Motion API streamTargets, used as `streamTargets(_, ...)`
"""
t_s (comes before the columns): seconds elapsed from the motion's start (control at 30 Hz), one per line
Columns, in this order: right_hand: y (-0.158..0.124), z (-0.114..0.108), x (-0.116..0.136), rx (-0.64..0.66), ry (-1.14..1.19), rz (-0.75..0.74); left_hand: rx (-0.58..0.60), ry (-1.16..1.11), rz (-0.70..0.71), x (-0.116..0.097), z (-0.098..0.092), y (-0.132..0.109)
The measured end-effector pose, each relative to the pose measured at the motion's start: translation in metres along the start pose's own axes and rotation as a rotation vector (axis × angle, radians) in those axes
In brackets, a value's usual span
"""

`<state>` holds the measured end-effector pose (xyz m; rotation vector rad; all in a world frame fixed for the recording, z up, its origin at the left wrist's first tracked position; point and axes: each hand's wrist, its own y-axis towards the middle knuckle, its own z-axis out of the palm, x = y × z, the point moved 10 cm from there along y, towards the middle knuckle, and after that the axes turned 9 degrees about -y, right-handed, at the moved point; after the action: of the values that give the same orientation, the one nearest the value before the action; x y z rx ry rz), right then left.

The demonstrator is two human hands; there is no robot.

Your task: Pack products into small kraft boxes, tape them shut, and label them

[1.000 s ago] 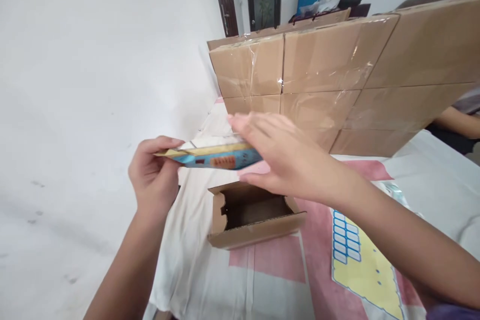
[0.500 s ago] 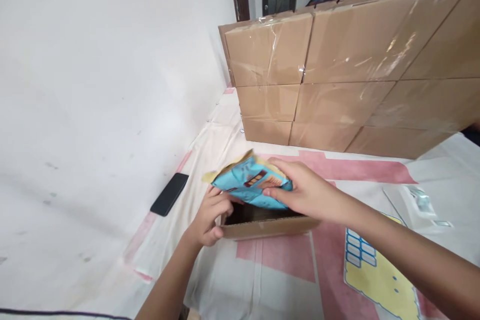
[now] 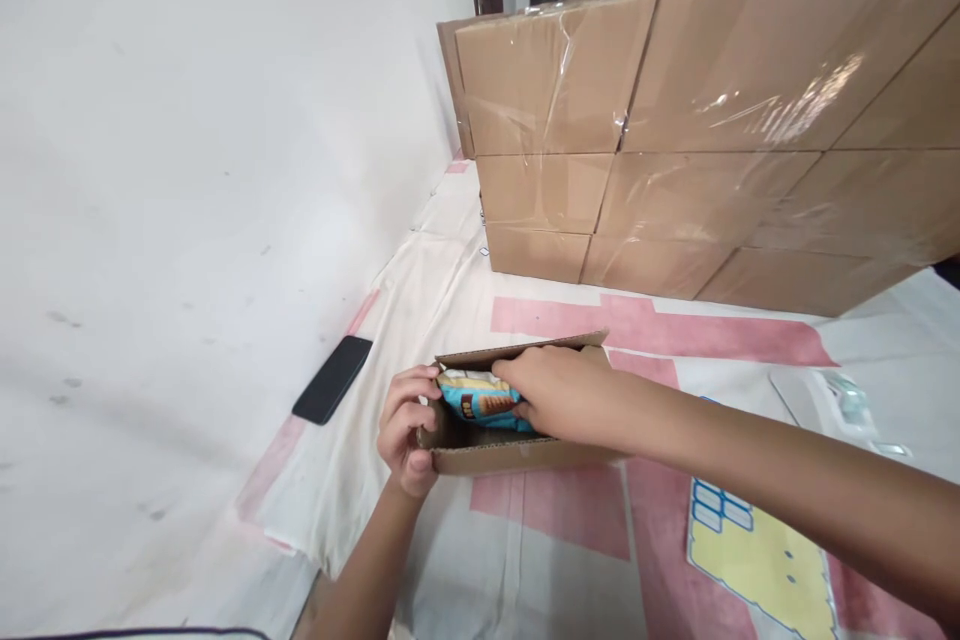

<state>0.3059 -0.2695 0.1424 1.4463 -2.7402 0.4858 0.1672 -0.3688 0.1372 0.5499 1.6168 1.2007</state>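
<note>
A small open cardboard box (image 3: 525, 457) stands on the cloth in front of me. Inside it, near the far wall, is a blue and cream snack packet (image 3: 480, 401) with a biscuit picture on its front. My right hand (image 3: 559, 390) reaches down into the box with fingers and thumb closed on the packet's right part, which they cover. My left hand (image 3: 409, 425) grips the left end of the box, fingers curled over its edge and thumb at the near corner.
A wall of taped cardboard boxes (image 3: 697, 140) rises at the back. A black phone (image 3: 332, 380) lies left, beside the white wall (image 3: 187, 220). To the right are a yellow and blue printed sheet (image 3: 765, 550) and a white plastic item (image 3: 840, 405).
The packet has gone down from above the box into it, carried by my right hand. My left hand has moved slightly left and now holds the box end.
</note>
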Motion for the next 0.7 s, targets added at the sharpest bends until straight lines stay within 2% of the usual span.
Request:
streamTargets(0.07, 0.004, 0.011, 0.004, 0.150, -0.014, -0.014, 0.042, -0.004, 0.001, 0.000, 0.001, -0.002)
streamTargets(0.13, 0.000, 0.010, 0.008, 0.189, -0.008, -0.060, 0.081, 0.003, 0.000, 0.000, 0.000, -0.003)
streamTargets(0.17, -0.006, 0.002, 0.009, 0.131, 0.007, -0.089, 0.094, 0.005, -0.006, 0.000, -0.001, -0.003)
streamTargets(0.27, -0.038, -0.029, 0.001, -0.174, 0.105, -0.159, 0.147, -0.008, -0.029, 0.001, -0.002, -0.004)
streamTargets(0.33, -0.067, -0.032, -0.015, -0.312, 0.209, -0.170, 0.228, -0.032, -0.064, 0.004, 0.002, -0.007)
streamTargets(0.43, -0.103, -0.012, -0.047, -0.485, 0.382, -0.142, 0.376, -0.092, -0.174, 0.014, 0.011, -0.023)
streamTargets(0.5, -0.118, 0.009, -0.059, -0.557, 0.487, -0.176, 0.423, -0.153, -0.252, 0.022, 0.012, -0.036)
streamTargets(0.6, -0.126, 0.033, -0.059, -0.574, 0.491, -0.220, 0.436, -0.242, -0.313, 0.027, 0.011, -0.050)
streamTargets(0.7, -0.120, 0.039, -0.053, -0.528, 0.332, -0.171, 0.425, -0.214, -0.299, 0.026, 0.011, -0.049)
